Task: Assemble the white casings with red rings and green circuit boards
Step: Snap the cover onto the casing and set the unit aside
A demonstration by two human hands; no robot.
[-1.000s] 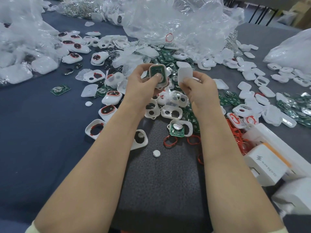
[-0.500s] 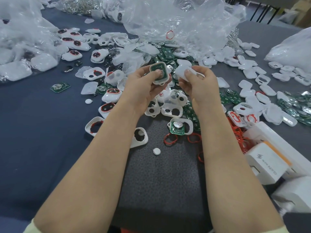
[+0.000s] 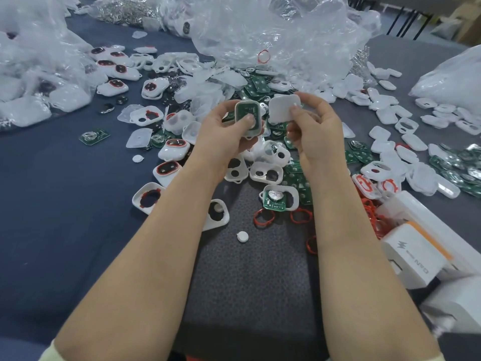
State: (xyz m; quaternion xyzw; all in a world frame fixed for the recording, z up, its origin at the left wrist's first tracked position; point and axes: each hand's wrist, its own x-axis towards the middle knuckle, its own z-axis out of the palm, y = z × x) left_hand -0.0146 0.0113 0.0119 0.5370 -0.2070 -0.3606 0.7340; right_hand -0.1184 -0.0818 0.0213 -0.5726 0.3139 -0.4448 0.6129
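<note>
My left hand point(image 3: 226, 135) grips a white casing point(image 3: 247, 117) with a green circuit board seated in it, thumb pressing on the board. My right hand point(image 3: 316, 131) pinches a white cover piece point(image 3: 282, 109) just to the right of that casing, a small gap between them. Both are held above the table's middle pile. Below lie another casing with a green board point(image 3: 278, 198), loose red rings point(image 3: 264, 217), empty white casings point(image 3: 265, 174) and casings with red rings point(image 3: 166, 169).
Crumpled clear plastic bags point(image 3: 273, 35) fill the back and left. White covers point(image 3: 390, 113) and green boards point(image 3: 458, 165) spread to the right. White boxes point(image 3: 413, 256) stand at the right edge. A grey mat point(image 3: 247, 282) lies between my forearms, with a small white button point(image 3: 242, 236) on it.
My right hand has turned the white cover so its flat face shows and brought it beside the casing. My left hand has kept the casing in about the same place.
</note>
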